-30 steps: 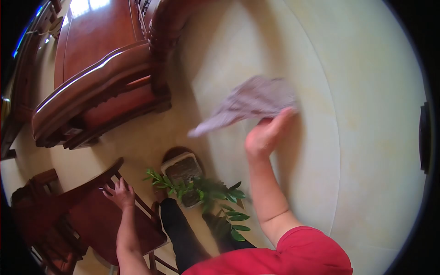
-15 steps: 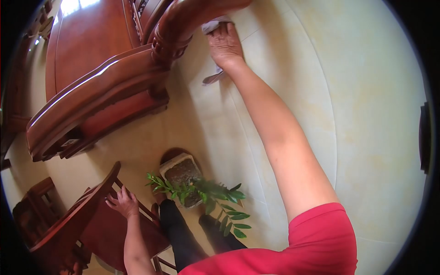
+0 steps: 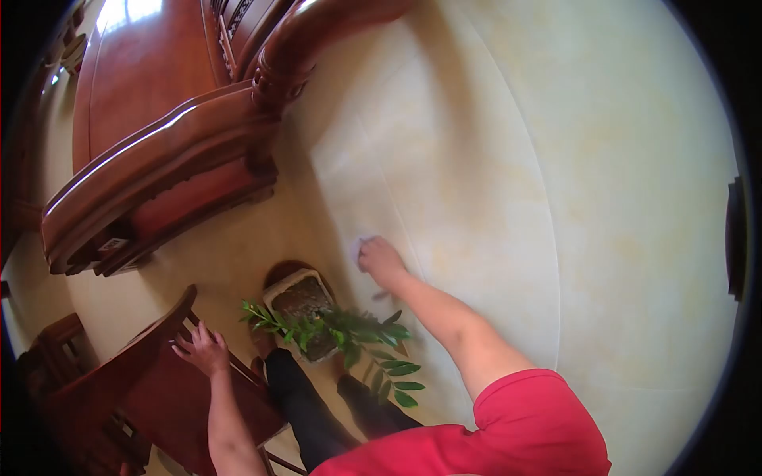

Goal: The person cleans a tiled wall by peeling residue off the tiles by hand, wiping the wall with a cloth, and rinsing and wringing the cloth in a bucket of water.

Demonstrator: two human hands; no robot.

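Observation:
My right hand point(image 3: 382, 262) is closed on a pale, crumpled cloth point(image 3: 359, 247) and presses it against the cream tiled wall point(image 3: 492, 222). Most of the cloth is hidden behind my fingers. Below it, a small dark patch shows on the tiles, too blurred to make out. At lower left, my left hand point(image 3: 205, 351) rests with spread fingers at the top edge of a dark red wooden chair point(image 3: 151, 389). Between my two arms stands a potted plant point(image 3: 357, 337) with long green leaves.
The plant's square stone-like pot point(image 3: 279, 292) stands on the floor by my feet. A large polished wooden bench point(image 3: 159, 143) with curved arms fills the upper left. More wooden furniture point(image 3: 67, 341) is at the left edge. A dark object point(image 3: 736, 238) sits at far right.
My right hand has come down the wall toward me with the cloth, from beside the bench arm to near the plant. My left hand stays at the chair.

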